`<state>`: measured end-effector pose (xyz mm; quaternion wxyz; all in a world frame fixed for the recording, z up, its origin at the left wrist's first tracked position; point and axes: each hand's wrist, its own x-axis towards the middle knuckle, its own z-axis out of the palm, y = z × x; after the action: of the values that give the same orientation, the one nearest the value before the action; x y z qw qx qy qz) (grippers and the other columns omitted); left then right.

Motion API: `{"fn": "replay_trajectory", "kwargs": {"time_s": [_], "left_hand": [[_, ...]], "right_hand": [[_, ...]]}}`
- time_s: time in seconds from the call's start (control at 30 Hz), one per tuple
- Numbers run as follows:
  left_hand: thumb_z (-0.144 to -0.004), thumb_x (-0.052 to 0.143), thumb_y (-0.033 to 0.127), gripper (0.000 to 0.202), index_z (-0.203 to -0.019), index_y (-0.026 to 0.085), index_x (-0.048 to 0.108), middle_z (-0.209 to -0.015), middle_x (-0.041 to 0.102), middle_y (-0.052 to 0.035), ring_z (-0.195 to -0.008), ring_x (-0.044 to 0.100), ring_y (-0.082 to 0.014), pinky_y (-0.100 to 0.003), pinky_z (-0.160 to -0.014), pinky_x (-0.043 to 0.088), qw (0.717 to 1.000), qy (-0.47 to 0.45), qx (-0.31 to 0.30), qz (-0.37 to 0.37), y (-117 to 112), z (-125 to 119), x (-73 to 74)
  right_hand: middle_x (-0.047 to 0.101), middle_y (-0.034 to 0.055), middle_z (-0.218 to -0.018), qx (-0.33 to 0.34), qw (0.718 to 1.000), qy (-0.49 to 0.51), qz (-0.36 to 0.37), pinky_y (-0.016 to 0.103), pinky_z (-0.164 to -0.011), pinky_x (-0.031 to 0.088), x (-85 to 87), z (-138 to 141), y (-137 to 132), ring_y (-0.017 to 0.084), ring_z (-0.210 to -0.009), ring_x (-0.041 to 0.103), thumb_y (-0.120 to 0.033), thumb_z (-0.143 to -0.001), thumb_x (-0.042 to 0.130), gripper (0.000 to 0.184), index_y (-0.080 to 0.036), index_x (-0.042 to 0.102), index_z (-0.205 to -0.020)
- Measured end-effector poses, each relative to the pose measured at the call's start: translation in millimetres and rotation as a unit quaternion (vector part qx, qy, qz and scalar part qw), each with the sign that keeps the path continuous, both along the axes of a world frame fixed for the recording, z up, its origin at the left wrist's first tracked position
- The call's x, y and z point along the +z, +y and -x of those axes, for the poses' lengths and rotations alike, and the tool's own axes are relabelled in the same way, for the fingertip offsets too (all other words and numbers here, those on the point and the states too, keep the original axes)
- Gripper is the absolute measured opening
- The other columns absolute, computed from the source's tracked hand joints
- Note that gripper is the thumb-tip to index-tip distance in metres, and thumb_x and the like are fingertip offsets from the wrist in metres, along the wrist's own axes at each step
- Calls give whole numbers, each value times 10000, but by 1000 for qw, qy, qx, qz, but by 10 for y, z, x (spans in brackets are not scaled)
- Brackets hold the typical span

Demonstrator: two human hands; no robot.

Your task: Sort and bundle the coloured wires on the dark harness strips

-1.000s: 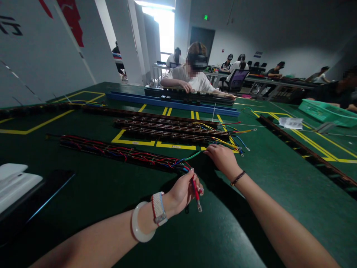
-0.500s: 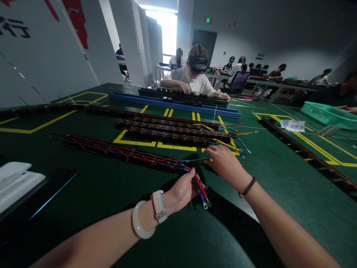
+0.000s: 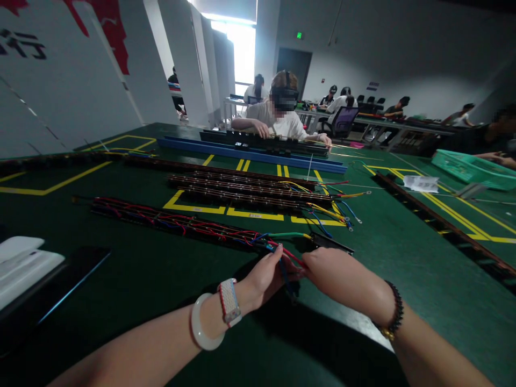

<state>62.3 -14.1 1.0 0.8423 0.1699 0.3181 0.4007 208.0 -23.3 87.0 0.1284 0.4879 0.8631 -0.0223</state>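
Note:
A long dark strip [image 3: 169, 221] strung with red and blue wires lies across the green table [image 3: 141, 279] before me. Its loose wire ends [image 3: 287, 255] bunch at the right. My left hand [image 3: 266, 275] is closed round these red and blue wire ends. My right hand [image 3: 342, 277] has come against the left one, its fingers pinched on the same wire ends. A green and yellow wire [image 3: 288, 235] trails free just beyond the hands. A white bangle and a woven band sit on my left wrist, a bead bracelet on my right.
More wired strips [image 3: 242, 191] lie in a yellow-marked box further back. A person [image 3: 278, 110] works opposite at a blue rail [image 3: 250, 151]. A dark rail [image 3: 443, 223] runs along the right, a green crate [image 3: 471, 166] at far right, a phone and white box [image 3: 24, 266] at left.
My right hand has drawn back from the far wires towards me and met the left hand on the wire ends. The left hand stayed roughly in place.

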Motion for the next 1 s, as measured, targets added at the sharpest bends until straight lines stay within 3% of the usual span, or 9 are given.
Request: {"fn": "replay_trajectory", "kwargs": {"time_s": [0.17, 0.27, 0.5, 0.67, 0.83, 0.9, 1.0], "left_hand": [[-916, 418, 257, 249, -725, 148, 533, -607, 593, -14, -684, 652, -171, -343, -799, 486, 1000, 5, 28, 2, -46, -34, 46], [-926, 370, 239, 259, -722, 155, 505, -571, 570, -11, -619, 641, -177, -361, -738, 502, 999, 35, 29, -4, -41, -46, 20], [-899, 449, 346, 215, -763, 180, 449, -536, 497, 30, -522, 570, -141, -281, -575, 470, 997, 54, -7, -52, -12, -33, -79], [-893, 451, 409, 243, -798, 187, 433, -542, 490, 42, -494, 536, -117, -270, -565, 457, 995, 71, -3, -71, -7, -55, -159], [-784, 571, 535, 366, -794, 197, 433, -548, 481, 42, -517, 547, -135, -282, -561, 447, 993, 31, -18, -109, -16, -36, -243], [-753, 632, 486, 344, -825, 192, 469, -619, 521, 17, -560, 552, -137, -291, -584, 449, 990, 16, -16, -141, -42, -7, -229], [-702, 712, 291, 292, -907, 177, 537, -771, 585, -34, -674, 570, -144, -291, -662, 449, 985, 22, -12, -170, -82, 33, -175]], "right_hand": [[679, 90, -768, -99, 991, 25, -83, 278, -574, 421, 12, -61, 155, 208, -692, 642, -278, -913, 453, 242, -166, 651, -829], [670, 83, -745, -121, 984, 72, -111, 282, -584, 411, 4, -52, 231, 206, -698, 631, -318, -898, 486, 241, -174, 646, -788], [671, 2, -753, -95, 938, 320, -90, 230, -591, 423, -3, 3, 344, 134, -665, 609, -278, -847, 568, 110, -216, 650, -886], [653, 28, -819, 0, 904, 417, -91, 222, -652, 425, -43, 190, 488, 125, -738, 585, -281, -893, 519, 169, -183, 650, -851], [571, 30, -739, 65, 912, 385, -122, 221, -623, 376, -70, 625, 657, 112, -680, 520, -290, -944, 429, 312, -150, 598, -722], [563, 32, -751, 70, 927, 341, -142, 227, -600, 355, -106, 847, 683, 110, -658, 509, -300, -947, 423, 322, -151, 589, -714], [571, 52, -807, 67, 944, 274, -169, 239, -569, 332, -178, 1113, 679, 119, -658, 518, -282, -956, 393, 312, -148, 604, -768]]}}
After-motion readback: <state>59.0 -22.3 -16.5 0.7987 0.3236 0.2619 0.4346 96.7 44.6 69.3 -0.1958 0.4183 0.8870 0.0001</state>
